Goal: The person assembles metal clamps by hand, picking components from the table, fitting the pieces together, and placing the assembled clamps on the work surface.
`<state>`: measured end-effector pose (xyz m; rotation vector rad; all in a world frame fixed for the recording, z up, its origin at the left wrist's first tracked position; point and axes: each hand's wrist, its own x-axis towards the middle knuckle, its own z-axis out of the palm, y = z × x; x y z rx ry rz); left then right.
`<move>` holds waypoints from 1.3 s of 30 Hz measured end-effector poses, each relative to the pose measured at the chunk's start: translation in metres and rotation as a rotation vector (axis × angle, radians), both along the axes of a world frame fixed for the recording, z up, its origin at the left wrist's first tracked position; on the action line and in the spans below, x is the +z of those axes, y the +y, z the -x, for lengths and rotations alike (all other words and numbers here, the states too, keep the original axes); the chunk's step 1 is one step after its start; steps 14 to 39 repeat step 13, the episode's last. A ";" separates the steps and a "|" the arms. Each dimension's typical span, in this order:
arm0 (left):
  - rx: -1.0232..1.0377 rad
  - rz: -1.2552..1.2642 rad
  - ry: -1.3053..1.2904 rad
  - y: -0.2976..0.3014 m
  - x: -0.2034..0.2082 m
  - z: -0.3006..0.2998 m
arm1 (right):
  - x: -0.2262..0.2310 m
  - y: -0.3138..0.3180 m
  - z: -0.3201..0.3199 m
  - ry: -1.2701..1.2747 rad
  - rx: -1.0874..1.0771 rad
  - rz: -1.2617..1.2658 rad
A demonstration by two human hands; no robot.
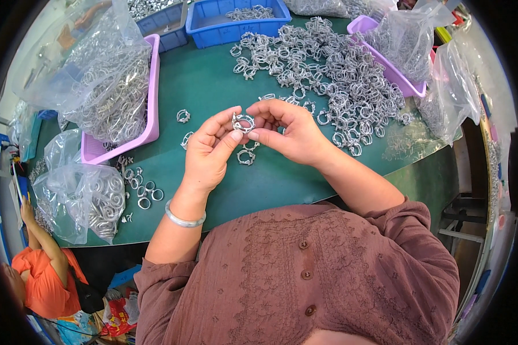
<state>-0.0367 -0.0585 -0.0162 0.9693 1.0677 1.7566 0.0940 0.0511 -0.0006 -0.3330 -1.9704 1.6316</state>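
A silver-grey metal ring [245, 123] with a raised ornament on its side is held up above the green table [195, 72]. My left hand [210, 150] pinches it between thumb and fingers. From the other side my right hand [290, 131] has its thumb and curled fingers closed on the ring's edge. Just below the fingertips, another ring [246, 156] lies on the table. Two more lie left of my hands, one ring [183, 116] by itself and one ring [186, 140] partly behind my left hand.
A large heap of rings [328, 69] spreads over the right back. Lilac baskets with filled plastic bags stand left [153, 86] and right [394, 72]; a blue bin [236, 27] is behind. Plain rings [144, 202] lie beside a bag [105, 198]. A person in orange [46, 282] is lower left.
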 end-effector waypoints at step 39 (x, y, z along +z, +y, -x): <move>-0.017 -0.017 0.032 0.000 -0.001 0.000 | -0.002 0.002 0.000 0.000 0.004 -0.079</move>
